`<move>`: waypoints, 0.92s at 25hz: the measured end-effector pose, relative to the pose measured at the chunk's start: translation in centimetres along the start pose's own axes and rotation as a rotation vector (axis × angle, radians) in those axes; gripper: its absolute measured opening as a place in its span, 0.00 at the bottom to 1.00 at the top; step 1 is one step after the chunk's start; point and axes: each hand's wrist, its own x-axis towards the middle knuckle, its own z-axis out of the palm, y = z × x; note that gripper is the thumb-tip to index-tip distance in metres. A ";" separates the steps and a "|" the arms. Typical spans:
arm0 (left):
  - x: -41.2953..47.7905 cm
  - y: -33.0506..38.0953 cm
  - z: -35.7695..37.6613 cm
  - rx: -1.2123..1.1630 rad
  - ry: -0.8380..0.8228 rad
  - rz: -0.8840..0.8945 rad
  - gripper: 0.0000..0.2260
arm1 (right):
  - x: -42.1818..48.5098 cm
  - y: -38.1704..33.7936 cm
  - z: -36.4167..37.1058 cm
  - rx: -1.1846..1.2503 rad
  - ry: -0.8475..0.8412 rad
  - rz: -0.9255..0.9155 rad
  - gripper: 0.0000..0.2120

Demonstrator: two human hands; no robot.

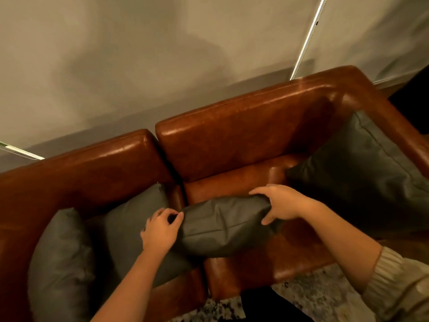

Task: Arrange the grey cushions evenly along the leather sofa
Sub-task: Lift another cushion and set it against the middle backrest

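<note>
With my left hand [160,231] and right hand [282,203] each clenched on an end of the middle cushion [222,226], I should carry it level toward the bare seat [234,182] beyond my right hand, clear of the cushion [139,224] beneath my left hand.

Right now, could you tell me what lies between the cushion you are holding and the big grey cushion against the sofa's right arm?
Only bare leather seat, seen in the head view, separates the held cushion from the big cushion.

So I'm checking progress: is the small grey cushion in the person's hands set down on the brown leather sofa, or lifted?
Lifted: left hand and right hand grip the small grey cushion's ends above the sofa seat.
</note>
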 end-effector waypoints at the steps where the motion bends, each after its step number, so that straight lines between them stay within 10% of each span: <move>1: 0.0 -0.1 0.1 -0.063 0.014 -0.022 0.18 | -0.2 0.5 0.1 0.093 0.037 0.005 0.51; 8: -0.3 0.1 0.1 -0.917 0.184 -0.344 0.24 | -0.7 3.5 5.8 1.088 0.541 0.134 0.43; 11: -0.6 1.2 0.1 -1.235 0.059 -0.582 0.35 | -1.3 1.6 7.0 1.455 0.454 0.199 0.39; 17: 1.5 3.5 -0.3 -1.515 -0.235 -0.652 0.40 | 1.3 0.9 4.7 1.518 0.485 0.333 0.42; 23: 4.7 9.6 -3.4 -1.546 -0.289 -0.613 0.12 | 4.6 4.0 -3.8 1.452 0.453 0.256 0.42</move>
